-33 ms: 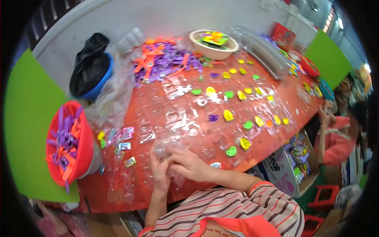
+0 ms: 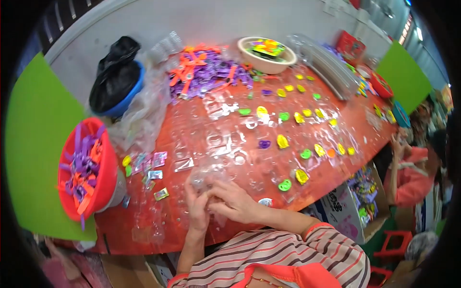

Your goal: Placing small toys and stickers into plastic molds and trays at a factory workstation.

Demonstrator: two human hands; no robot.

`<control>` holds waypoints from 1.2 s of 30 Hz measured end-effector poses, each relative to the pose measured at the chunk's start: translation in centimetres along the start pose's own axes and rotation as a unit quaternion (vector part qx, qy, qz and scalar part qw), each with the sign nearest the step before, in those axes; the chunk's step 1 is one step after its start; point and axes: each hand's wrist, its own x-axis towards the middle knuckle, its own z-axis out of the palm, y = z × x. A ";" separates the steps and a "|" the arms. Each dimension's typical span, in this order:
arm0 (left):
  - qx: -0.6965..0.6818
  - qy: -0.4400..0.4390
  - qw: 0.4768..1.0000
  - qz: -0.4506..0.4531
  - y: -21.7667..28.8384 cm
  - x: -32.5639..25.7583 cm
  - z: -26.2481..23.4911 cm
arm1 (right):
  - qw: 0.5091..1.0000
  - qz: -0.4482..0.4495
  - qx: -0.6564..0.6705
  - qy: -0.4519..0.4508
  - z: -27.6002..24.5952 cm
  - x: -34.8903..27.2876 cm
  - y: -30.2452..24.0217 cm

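Note:
Near the table's front edge, my left hand (image 2: 196, 207) and my right hand (image 2: 234, 203) are close together, fingers closed on a transparent plastic blister piece (image 2: 205, 178). Its lower part is hidden behind my fingers. Transparent blister trays (image 2: 223, 139) cover the middle of the red table (image 2: 117, 235). Yellow, green and purple toy pieces, such as a yellow one (image 2: 282, 141) and a green one (image 2: 285, 185), sit in trays to the right. Small shiny packets (image 2: 155, 174) lie left of my hands.
A red basin (image 2: 108, 192) of purple and orange pieces stands at left, beyond it a blue bucket (image 2: 137, 89) with a black bag. Purple and orange strips (image 2: 206, 79) are heaped at the back near a cream basin (image 2: 247, 57). At right are an open box (image 2: 343, 213) and a co-worker (image 2: 410, 175).
The scene sits slightly further right in the picture. My hands keep the same pose around the blister piece.

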 end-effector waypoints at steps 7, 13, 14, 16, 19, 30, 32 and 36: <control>0.070 -0.016 0.997 0.026 0.6 -0.5 -0.3 | 1.000 -0.015 -0.009 0.021 -0.1 0.3 0.0; 0.051 -0.025 0.998 0.023 0.5 -0.5 -0.9 | 0.993 -0.020 -0.118 -0.011 0.4 0.7 -0.9; 0.047 -0.034 0.998 0.017 0.5 -0.4 -1.1 | 0.994 -0.007 -0.110 -0.017 0.4 0.7 -0.4; 0.052 -0.026 0.998 0.017 0.4 -0.4 -1.4 | 0.997 -0.014 -0.081 -0.012 0.4 0.7 0.0; 0.123 -0.038 0.990 0.056 0.2 -0.6 -1.4 | 0.997 0.048 0.052 0.010 0.7 0.1 1.1; 0.116 -0.030 0.992 0.031 1.3 -0.3 -1.7 | 0.994 0.084 0.071 0.010 1.2 2.1 0.3; 0.120 -0.039 0.992 0.033 1.3 -0.4 -2.2 | 0.985 0.098 0.143 0.003 1.2 1.8 0.1; 0.109 -0.040 0.993 -0.022 1.2 -1.6 -2.9 | 0.937 0.211 0.277 0.023 1.5 0.3 0.1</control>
